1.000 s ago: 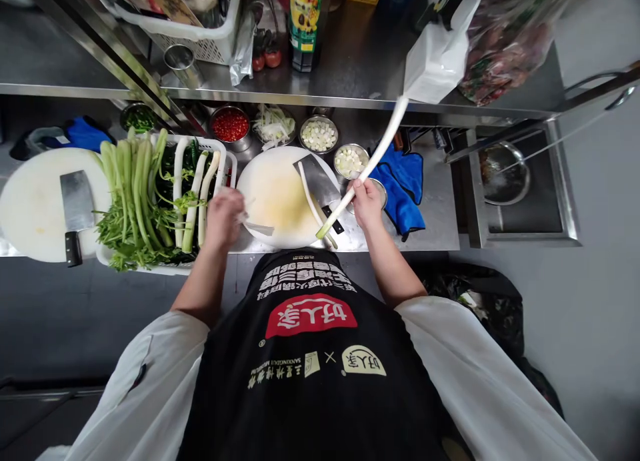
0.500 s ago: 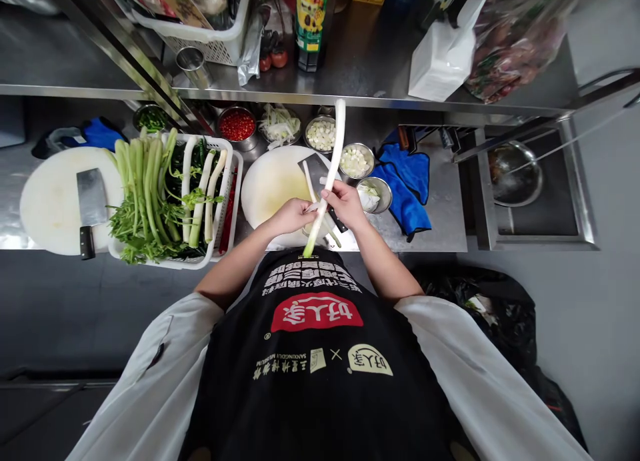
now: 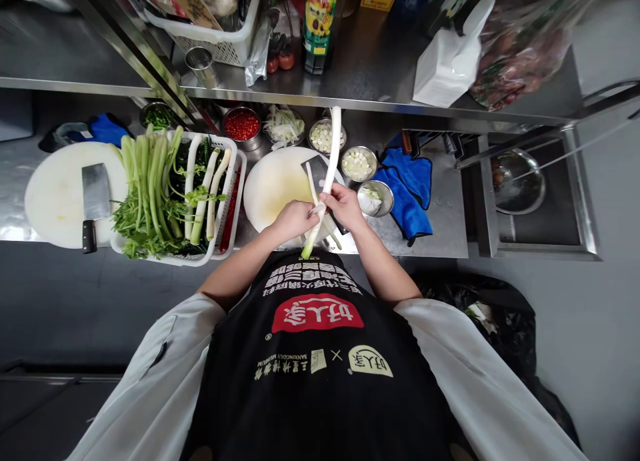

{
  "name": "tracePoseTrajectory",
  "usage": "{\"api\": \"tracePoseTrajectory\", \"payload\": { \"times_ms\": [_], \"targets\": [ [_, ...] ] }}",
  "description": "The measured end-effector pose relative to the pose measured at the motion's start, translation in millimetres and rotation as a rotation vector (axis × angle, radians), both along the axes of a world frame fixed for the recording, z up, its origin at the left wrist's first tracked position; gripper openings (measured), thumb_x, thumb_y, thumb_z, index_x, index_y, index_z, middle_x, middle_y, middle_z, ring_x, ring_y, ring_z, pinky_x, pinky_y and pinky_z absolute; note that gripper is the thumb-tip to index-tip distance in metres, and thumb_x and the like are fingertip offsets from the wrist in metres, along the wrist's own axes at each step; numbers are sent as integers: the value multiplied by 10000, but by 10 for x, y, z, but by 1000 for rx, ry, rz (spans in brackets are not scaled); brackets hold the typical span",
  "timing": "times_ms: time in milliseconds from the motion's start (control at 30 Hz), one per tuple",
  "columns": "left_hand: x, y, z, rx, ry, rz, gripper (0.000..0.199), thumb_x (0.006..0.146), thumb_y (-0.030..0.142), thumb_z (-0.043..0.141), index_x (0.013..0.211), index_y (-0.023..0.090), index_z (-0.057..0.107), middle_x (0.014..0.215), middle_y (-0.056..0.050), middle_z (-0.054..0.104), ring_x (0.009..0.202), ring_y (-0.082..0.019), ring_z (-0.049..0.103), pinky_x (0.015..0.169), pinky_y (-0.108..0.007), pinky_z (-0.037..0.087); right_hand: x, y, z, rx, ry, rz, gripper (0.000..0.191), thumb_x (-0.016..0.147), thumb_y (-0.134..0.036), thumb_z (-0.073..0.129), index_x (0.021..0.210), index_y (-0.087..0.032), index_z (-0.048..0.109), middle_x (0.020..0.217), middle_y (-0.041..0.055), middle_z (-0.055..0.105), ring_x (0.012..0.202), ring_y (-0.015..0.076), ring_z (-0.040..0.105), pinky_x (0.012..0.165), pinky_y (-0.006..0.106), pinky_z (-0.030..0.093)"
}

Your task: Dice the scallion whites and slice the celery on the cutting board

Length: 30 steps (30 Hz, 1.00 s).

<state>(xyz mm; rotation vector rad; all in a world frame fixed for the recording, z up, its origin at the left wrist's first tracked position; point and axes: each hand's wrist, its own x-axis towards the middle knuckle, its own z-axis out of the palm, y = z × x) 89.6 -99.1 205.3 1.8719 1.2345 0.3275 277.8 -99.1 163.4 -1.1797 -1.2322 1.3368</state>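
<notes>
A long white leek (image 3: 332,151) with a pale green lower end stands slanted over the round white cutting board (image 3: 265,187). My right hand (image 3: 345,206) is closed around its middle. My left hand (image 3: 296,219) is closed at the leek's left side, its fingers pinching a thin pale strip by the stalk. Beneath the hands a cleaver (image 3: 315,167) lies on the board, partly hidden, with a thinner leek (image 3: 313,183) across it.
At left, a white basket (image 3: 231,155) holds celery and leeks; beyond it a second board (image 3: 50,197) carries a cleaver (image 3: 96,191). Metal bowls, one with chopped red chillies (image 3: 241,125), line the back. Blue gloves (image 3: 407,187) lie right, before a sink (image 3: 535,231). A steel shelf (image 3: 370,91) overhangs.
The view has shifted slightly. The leek's top has tipped a little left, and my left fingers are closer to the stalk. My right hand still grips it.
</notes>
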Motion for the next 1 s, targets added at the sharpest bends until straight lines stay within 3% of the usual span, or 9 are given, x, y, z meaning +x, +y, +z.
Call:
{"api": "tracePoseTrajectory", "payload": {
  "times_ms": [200,300,500,600,800,1000],
  "targets": [
    [5,-19,-157,-170,-142,177,269,886,306,566,655,191,642,565,21,532,549,-148,506,566,-277,355,-41,13,-2,-27,74,-6,588,809,-765,804,1065,-240,737,733,-19,619,636,173,603,574,310,543],
    [6,-45,-177,-90,-168,186,256,904,310,560,682,199,621,598,13,568,571,-152,520,594,-280,385,-37,15,12,-28,79,-31,592,808,-768,802,1076,-245,732,732,-19,621,642,175,600,588,315,543],
    [-51,29,-69,105,-164,55,233,988,351,570,852,204,689,705,-13,662,634,-166,580,670,-285,440,-26,-17,34,-47,39,-18,579,814,-744,799,1105,-247,736,755,-10,640,690,198,623,627,343,570],
    [-50,52,-77,156,-109,54,209,964,368,637,827,215,671,686,-11,644,641,-179,585,677,-291,439,-59,-42,12,-41,21,-29,574,825,-707,795,1163,-246,739,775,-10,655,713,206,637,656,357,587],
    [11,-12,-259,30,-202,290,301,1021,385,558,792,207,638,706,-14,655,665,-174,607,651,-280,433,-130,-74,-45,-5,47,-85,520,860,-632,797,1214,-258,729,821,1,677,744,204,641,704,369,609],
    [-71,49,-277,60,-304,201,267,1017,461,624,985,201,678,779,-7,710,691,-162,630,666,-262,452,-140,-97,-70,-53,116,-81,590,825,-641,835,1254,-259,705,852,-2,680,792,211,664,699,367,632]
  ]
}}
